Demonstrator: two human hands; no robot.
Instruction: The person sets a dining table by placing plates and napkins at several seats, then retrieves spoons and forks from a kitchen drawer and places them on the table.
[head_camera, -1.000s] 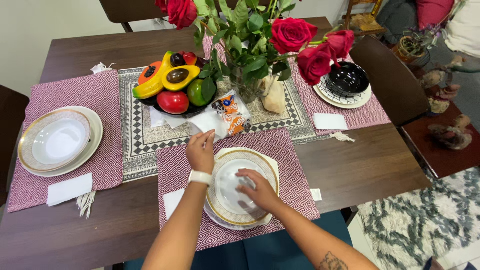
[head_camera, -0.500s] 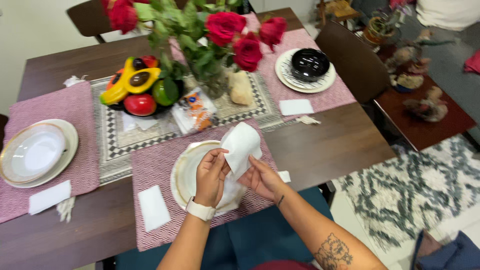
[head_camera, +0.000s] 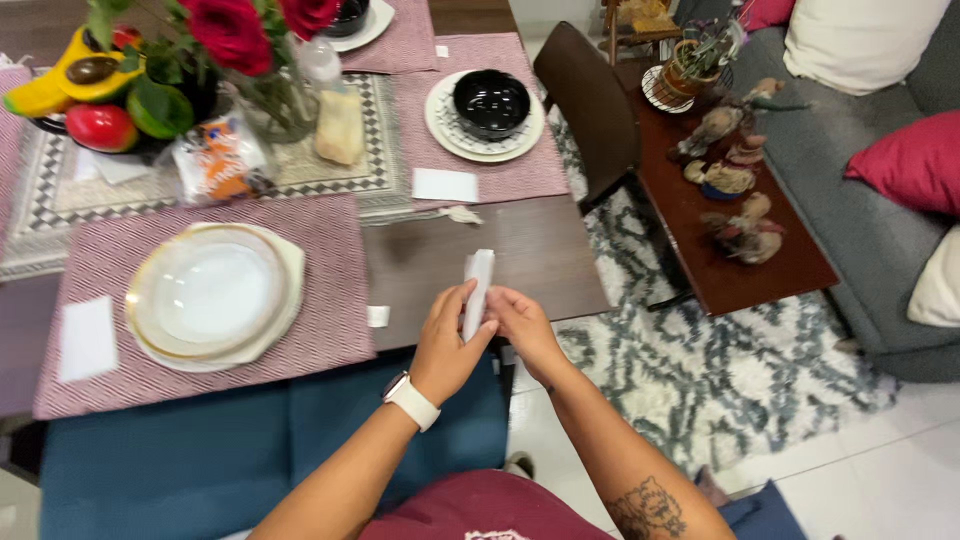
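I have a folded white napkin (head_camera: 478, 292) pinched between both hands, standing nearly upright over the near edge of the dark wooden table (head_camera: 520, 255). My left hand (head_camera: 447, 345), the one with the white watch band (head_camera: 413, 401) at the wrist, closes its thumb and fingers around the lower half of the napkin. My right hand (head_camera: 523, 327) presses against it from the other side, fingers curled tight, so the narrow fold stays flat and does not spring open. Holding it up off the table, I judge, lets me keep the crease between both sets of fingertips.

Just to the left lies a pink woven placemat (head_camera: 330, 290) with a gold-rimmed glass plate (head_camera: 208, 293) resting on a white underplate, and another flat white napkin (head_camera: 87, 338) on the mat's left side. A small white scrap (head_camera: 377, 316) sits at the mat's right edge. Further off, a black bowl (head_camera: 491, 102) stands on stacked plates on its own placemat, a folded white napkin (head_camera: 445, 185) below it. A vase of red roses (head_camera: 235, 35) and a bowl of fruit (head_camera: 95, 95) occupy the patterned runner (head_camera: 375, 150). A brown chair (head_camera: 588, 105), a side table with bird figurines (head_camera: 735, 190) and a grey sofa (head_camera: 880, 200) stand to the right.
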